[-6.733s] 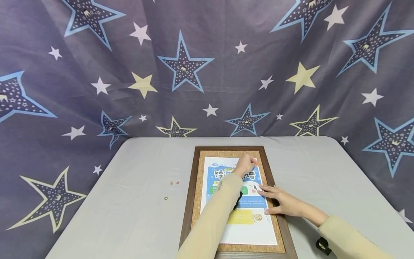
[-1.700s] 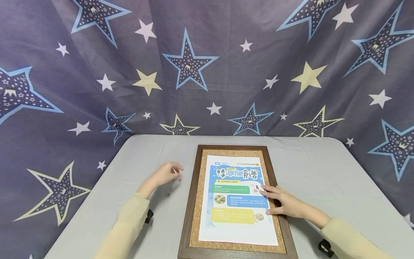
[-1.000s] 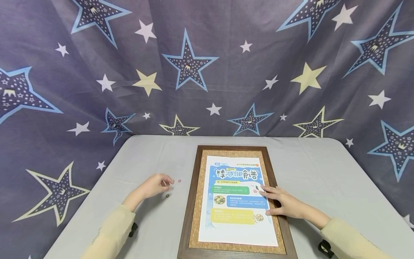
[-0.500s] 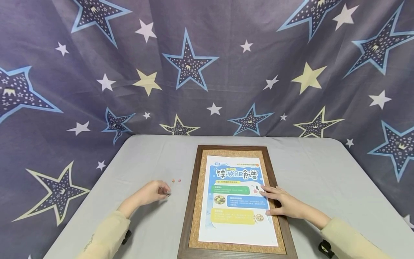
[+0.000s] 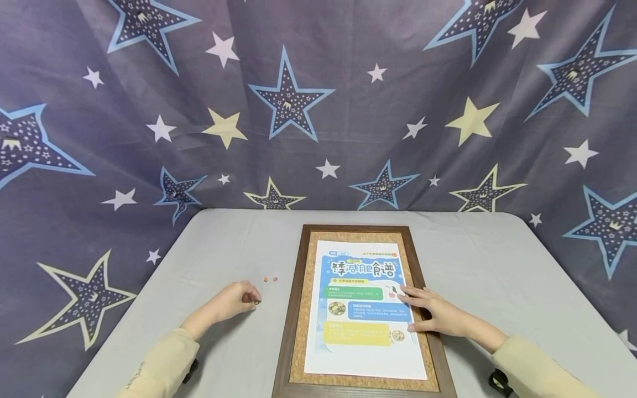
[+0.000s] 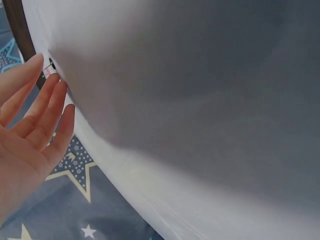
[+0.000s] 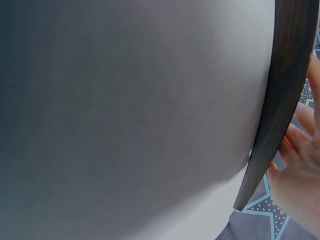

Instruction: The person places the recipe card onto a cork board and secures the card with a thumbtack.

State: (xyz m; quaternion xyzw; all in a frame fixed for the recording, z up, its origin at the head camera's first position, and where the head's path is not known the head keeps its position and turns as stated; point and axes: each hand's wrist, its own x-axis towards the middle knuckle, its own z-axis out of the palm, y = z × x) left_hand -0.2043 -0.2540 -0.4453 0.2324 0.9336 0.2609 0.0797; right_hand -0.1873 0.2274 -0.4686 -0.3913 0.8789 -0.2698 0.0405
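My left hand (image 5: 233, 301) is low over the table, its thumb and fingertips pinching a small dark-greenish thumbtack (image 5: 256, 302) at the tabletop. In the left wrist view, a thin pin and a dark bit show by the fingertips of the left hand (image 6: 35, 120); the contact is partly hidden. Just beyond lie an orange thumbtack (image 5: 265, 279) and a pink thumbtack (image 5: 275, 279). My right hand (image 5: 438, 313), fingers spread, rests on the right edge of a printed poster sheet (image 5: 365, 362) and the wood-framed cork board (image 5: 304, 309). An orange dot (image 5: 395, 255) marks the sheet's upper right corner.
The board lies flat on a grey-clothed table (image 5: 219, 243). Behind the table hangs a dark curtain (image 5: 338, 121) printed with stars. A black wrist strap (image 5: 499, 382) sits at the right sleeve.
My left hand has gone from the sheet's upper right corner, across to the orange and pink thumbtacks, then back toward me to the greenish one. The right hand has stayed at the sheet's edge.
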